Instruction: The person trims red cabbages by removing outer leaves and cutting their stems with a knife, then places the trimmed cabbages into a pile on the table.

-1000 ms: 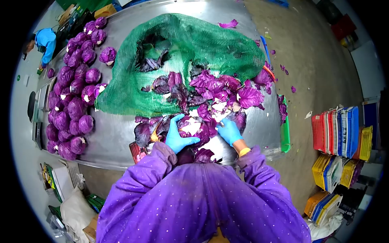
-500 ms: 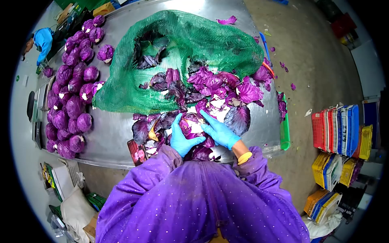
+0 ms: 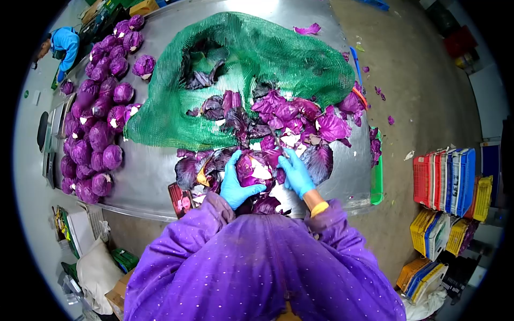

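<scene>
My left hand [image 3: 235,183], in a blue glove, cups the left side of a red cabbage [image 3: 254,167] close to my body. White patches show on the cabbage. On its right side, my right hand [image 3: 295,174], also gloved in blue, closes round a small knife [image 3: 278,142], its narrow blade pointing away from me. Loose purple cabbage leaves [image 3: 332,127] lie all around both hands. Just beyond them a green mesh sack [image 3: 166,115] is spread over the table, with dark leaves in and on it.
Whole red cabbages [image 3: 100,136] are heaped along the left of the metal table [image 3: 144,176]. A phone-like object [image 3: 181,200] lies at the near edge. Stacked plastic crates [image 3: 444,176] stand at the right on the floor. A person in blue [image 3: 65,45] is at the far left.
My right hand has shifted slightly right and closed round the knife, whose blade now shows. The cabbage between my hands is turned to a different side. The distant person has moved a little.
</scene>
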`<control>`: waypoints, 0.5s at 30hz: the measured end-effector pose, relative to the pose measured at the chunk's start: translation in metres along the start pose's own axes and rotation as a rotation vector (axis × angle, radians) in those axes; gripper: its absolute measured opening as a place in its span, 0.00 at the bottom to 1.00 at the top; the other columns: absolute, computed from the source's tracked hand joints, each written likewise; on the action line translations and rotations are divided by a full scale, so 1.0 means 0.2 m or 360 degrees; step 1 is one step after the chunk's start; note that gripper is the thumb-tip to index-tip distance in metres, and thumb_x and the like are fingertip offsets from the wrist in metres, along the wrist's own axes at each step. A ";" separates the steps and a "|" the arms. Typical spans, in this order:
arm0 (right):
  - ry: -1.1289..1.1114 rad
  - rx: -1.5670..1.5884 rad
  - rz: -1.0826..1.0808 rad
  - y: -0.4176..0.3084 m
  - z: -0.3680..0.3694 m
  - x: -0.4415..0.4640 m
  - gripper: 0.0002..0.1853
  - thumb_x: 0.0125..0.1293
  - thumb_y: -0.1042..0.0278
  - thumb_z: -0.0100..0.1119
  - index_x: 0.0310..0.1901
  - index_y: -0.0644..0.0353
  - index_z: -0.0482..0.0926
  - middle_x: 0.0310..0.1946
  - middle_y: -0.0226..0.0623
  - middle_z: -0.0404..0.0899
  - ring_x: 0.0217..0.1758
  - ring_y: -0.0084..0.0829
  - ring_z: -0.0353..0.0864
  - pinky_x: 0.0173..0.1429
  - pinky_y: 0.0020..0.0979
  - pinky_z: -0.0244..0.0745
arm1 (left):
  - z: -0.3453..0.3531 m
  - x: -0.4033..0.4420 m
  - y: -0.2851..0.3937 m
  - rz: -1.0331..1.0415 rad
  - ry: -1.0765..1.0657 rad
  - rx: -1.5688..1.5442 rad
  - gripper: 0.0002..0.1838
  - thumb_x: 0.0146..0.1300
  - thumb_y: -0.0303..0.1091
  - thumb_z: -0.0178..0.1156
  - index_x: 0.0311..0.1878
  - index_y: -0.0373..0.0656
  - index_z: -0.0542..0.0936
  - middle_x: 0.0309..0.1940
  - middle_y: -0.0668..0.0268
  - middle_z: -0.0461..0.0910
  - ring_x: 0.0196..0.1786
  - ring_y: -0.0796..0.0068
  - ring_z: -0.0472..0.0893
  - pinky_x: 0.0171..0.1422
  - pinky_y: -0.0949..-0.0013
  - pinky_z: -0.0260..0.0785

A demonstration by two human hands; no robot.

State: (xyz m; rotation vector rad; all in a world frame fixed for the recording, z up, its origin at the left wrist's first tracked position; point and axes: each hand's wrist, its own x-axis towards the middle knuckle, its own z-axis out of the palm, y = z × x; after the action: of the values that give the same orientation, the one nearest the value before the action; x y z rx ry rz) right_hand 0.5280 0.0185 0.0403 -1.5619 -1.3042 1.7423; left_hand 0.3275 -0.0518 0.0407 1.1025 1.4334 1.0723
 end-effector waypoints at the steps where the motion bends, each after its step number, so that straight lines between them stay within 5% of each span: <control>1: 0.0236 -0.0535 -0.0789 0.05 0.06 -0.01 0.22 0.72 0.55 0.50 0.64 0.49 0.66 0.40 0.46 0.82 0.28 0.36 0.82 0.34 0.37 0.76 | 0.01 -0.04 0.03 -0.0083 0.0085 -0.0096 0.60 0.38 0.39 0.82 0.71 0.35 0.52 0.63 0.54 0.60 0.66 0.62 0.65 0.73 0.62 0.58; 2: 0.0168 -0.0520 -0.0634 0.06 0.06 -0.08 0.21 0.72 0.55 0.51 0.64 0.47 0.67 0.43 0.51 0.81 0.39 0.39 0.84 0.45 0.39 0.76 | 0.02 -0.06 0.03 -0.0161 0.0124 -0.0032 0.60 0.40 0.38 0.81 0.71 0.36 0.51 0.64 0.54 0.61 0.66 0.62 0.66 0.72 0.62 0.59; 8: 0.0218 -0.0036 0.0135 0.22 -0.10 -0.03 0.25 0.72 0.56 0.53 0.64 0.61 0.66 0.46 0.47 0.81 0.42 0.36 0.82 0.48 0.34 0.75 | 0.01 -0.06 0.08 -0.0128 -0.0025 -0.0082 0.62 0.35 0.38 0.83 0.70 0.39 0.50 0.64 0.56 0.60 0.67 0.63 0.64 0.74 0.61 0.56; 12: 0.0580 -0.0657 -0.0474 0.18 -0.07 -0.03 0.31 0.70 0.62 0.54 0.71 0.57 0.55 0.53 0.51 0.77 0.49 0.36 0.81 0.52 0.35 0.77 | -0.03 0.02 0.06 -0.0146 -0.0268 -0.0049 0.65 0.31 0.43 0.84 0.70 0.40 0.50 0.63 0.56 0.62 0.66 0.63 0.65 0.73 0.60 0.56; 13: 0.0370 -0.0543 -0.0396 -0.01 -0.05 -0.11 0.35 0.69 0.61 0.56 0.73 0.58 0.53 0.65 0.55 0.66 0.69 0.42 0.67 0.69 0.38 0.63 | -0.05 0.05 0.10 -0.0097 -0.0351 0.0274 0.66 0.31 0.44 0.84 0.70 0.39 0.50 0.64 0.54 0.62 0.67 0.62 0.64 0.74 0.60 0.56; 15: 0.0082 -0.0734 -0.0708 -0.10 0.00 -0.16 0.34 0.71 0.54 0.52 0.72 0.58 0.55 0.67 0.51 0.65 0.67 0.43 0.70 0.65 0.36 0.68 | -0.05 0.07 0.11 0.0000 -0.0441 0.0298 0.65 0.30 0.46 0.83 0.69 0.36 0.53 0.64 0.51 0.62 0.68 0.60 0.64 0.74 0.61 0.54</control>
State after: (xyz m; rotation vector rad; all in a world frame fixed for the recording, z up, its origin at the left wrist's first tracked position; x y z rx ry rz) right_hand 0.5305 0.0002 0.0729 -1.3768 -1.9478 1.1738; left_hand 0.3188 -0.0338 0.0604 1.3283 1.3288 0.7612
